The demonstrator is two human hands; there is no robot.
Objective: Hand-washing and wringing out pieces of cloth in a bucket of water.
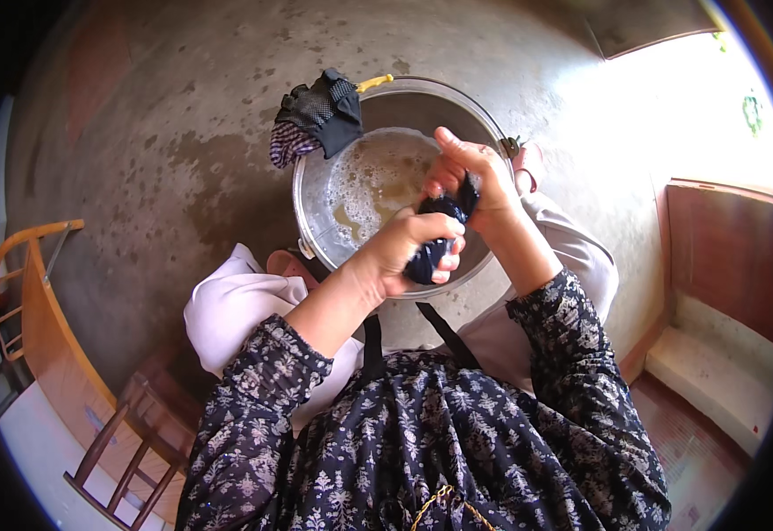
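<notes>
A wet, dark cloth (429,260) is twisted between my two hands, over the near right part of a round metal tub (299,192). My left hand (419,242) grips its lower end. Higher and to the right, my right hand (473,172) is closed round its upper part. Cloudy, sudsy water (376,176) lies in the tub below them. Over the tub's far left rim hang a black mesh-patterned fabric piece (323,109) and a checked cloth (290,143). Beside them a yellow handle (374,83) rests on the rim; what it belongs to is hidden.
Wet patches (220,179) mark the concrete floor left of the tub. My knees and pink shoes flank it. A wooden table (68,338) and a dark wooden chair (121,458) stand at the lower left. A pale step (708,378) and a bright doorway (705,113) are at right.
</notes>
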